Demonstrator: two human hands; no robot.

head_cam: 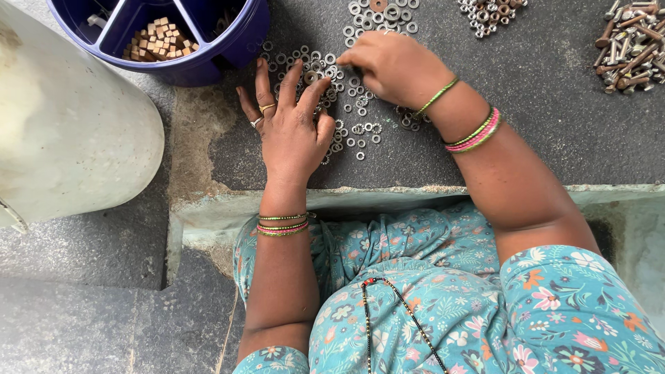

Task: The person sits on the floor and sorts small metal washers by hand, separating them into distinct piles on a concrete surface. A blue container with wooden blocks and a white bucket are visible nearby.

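Note:
A scatter of small metal washers (360,128) lies on the dark stone slab (540,131). My left hand (289,121) rests flat on the washers with its fingers spread, rings on two fingers. My right hand (391,66) is curled, its fingertips pinching at washers near the top of the scatter; I cannot tell what it holds. Both wrists wear coloured bangles.
A blue divided tub (228,52) with small tan blocks (159,38) stands at the back left. More washers (381,14), a heap of nuts (488,14) and a pile of rusty bolts (634,41) lie along the back. A large pale container (62,131) stands at left.

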